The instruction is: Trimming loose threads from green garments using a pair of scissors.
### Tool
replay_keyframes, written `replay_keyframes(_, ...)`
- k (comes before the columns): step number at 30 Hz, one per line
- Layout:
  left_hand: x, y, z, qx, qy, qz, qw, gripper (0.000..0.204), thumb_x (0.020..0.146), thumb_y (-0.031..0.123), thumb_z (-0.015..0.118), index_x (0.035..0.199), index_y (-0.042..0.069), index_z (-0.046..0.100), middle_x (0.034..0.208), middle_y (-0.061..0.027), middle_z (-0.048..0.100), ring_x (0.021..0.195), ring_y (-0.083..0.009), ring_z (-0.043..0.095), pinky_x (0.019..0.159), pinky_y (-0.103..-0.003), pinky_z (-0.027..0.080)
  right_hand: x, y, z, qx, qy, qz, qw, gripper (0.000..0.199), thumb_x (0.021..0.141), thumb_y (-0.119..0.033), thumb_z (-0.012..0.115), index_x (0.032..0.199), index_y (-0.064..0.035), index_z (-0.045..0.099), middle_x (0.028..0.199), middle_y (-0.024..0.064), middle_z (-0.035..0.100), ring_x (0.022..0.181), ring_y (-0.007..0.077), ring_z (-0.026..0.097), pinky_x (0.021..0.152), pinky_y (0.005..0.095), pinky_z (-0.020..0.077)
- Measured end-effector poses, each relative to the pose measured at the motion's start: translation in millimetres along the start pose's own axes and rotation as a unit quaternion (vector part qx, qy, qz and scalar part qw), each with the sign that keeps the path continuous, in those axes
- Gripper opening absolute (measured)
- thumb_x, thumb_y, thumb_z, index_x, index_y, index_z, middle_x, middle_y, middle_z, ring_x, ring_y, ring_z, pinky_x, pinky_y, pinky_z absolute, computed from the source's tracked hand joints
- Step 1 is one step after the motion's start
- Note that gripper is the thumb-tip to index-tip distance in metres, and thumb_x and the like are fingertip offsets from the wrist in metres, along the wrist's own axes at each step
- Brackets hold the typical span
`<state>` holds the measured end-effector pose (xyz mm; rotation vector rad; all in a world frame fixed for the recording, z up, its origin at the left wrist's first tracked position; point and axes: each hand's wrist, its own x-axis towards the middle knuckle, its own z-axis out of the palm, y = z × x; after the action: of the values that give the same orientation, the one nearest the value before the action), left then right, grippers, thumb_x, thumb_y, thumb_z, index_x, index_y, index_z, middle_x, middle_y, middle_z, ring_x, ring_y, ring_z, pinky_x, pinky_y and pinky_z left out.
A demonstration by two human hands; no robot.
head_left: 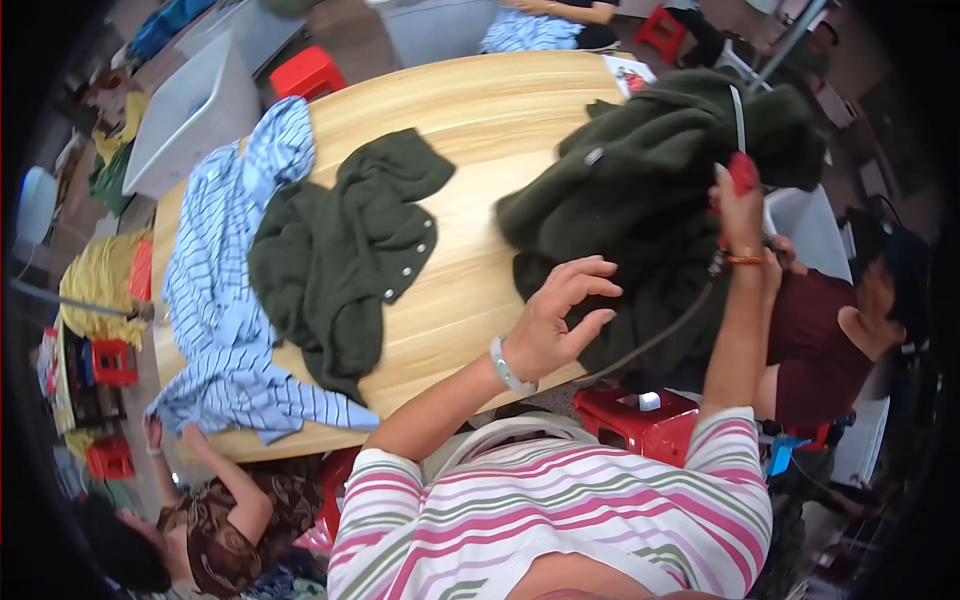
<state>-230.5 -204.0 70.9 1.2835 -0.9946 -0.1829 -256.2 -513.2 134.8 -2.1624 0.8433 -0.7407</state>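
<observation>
My right hand (pixel 740 215) is closed around a red-handled air blow gun (pixel 741 172) with a long pale nozzle pointing away from me. Its hose (pixel 660 345) trails back toward the table's near edge. Beneath and beyond the nozzle, dark green knit garments (pixel 630 160) lie bunched on the right side, partly smeared by motion. My left hand (pixel 562 318) hovers by their near left edge, fingers curved and apart, holding nothing. A dark green buttoned cardigan (pixel 335 265) lies left of the middle, overlapping blue striped garments (pixel 215 260).
The pale wooden table (pixel 480 110) spans the view. At lower left, a person's hands (pixel 190 435) are by the striped cloth. Another person in maroon (pixel 825 345) sits close on my right. Red stools (pixel 635 415) and a white bin (pixel 190 120) stand around the table.
</observation>
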Motion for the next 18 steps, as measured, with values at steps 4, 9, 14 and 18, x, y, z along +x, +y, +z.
replay_keyframes(4, -73.4, -103.7, -58.6, 0.34, 0.064, -0.094, 0.934, 0.04, 0.07, 0.008, 0.072, 0.107, 0.01, 0.057, 0.121, -0.0196, 0.048, 0.114, -0.0374, 0.045, 0.096, -0.044, 0.038, -47.3, 23.9, 15.7, 0.071, -0.061, 0.044, 0.995, 0.028, 0.088, -0.019, 0.06, 0.112, -0.0056, 0.057, 0.061, -0.0017, 0.051, 0.05, 0.0055, 0.047, 0.047, 0.0223, 0.0426)
replay_keyframes(9, -160.1, -172.7, -169.2, 0.488, 0.086, -0.282, 0.822, 0.048, 0.068, 0.012, 0.073, 0.113, 0.012, 0.055, 0.126, -0.0179, 0.046, 0.118, -0.0355, 0.042, 0.098, -0.048, 0.034, -128.9, 36.0, 89.1, 0.012, -0.229, -0.055, 0.972, 0.039, 0.085, -0.015, 0.062, 0.122, -0.0063, 0.054, 0.07, 0.0008, 0.057, 0.058, 0.0073, 0.052, 0.055, 0.0235, 0.0455)
replay_keyframes(14, -188.4, -189.2, -183.0, 0.639, -0.046, -0.225, 0.734, 0.054, 0.071, 0.024, 0.07, 0.12, 0.011, 0.052, 0.128, -0.0141, 0.045, 0.12, -0.0327, 0.041, 0.097, -0.05, 0.033, -183.2, 9.8, 145.7, -0.123, -0.368, -0.091, 0.917, 0.036, 0.081, -0.026, 0.063, 0.115, -0.0141, 0.057, 0.088, 0.0212, 0.063, 0.086, 0.0401, 0.06, 0.072, 0.0422, 0.0489)
replay_keyframes(18, -181.4, -160.5, -128.1, 0.522, -0.146, -0.38, 0.75, 0.041, 0.074, 0.021, 0.064, 0.112, 0.008, 0.054, 0.107, -0.0118, 0.054, 0.107, -0.0304, 0.049, 0.088, -0.045, 0.037, -201.1, 0.2, 158.2, -0.189, -0.463, -0.084, 0.862, 0.034, 0.083, -0.028, 0.059, 0.115, -0.0157, 0.053, 0.085, 0.0197, 0.064, 0.082, 0.0403, 0.06, 0.073, 0.0481, 0.0478)
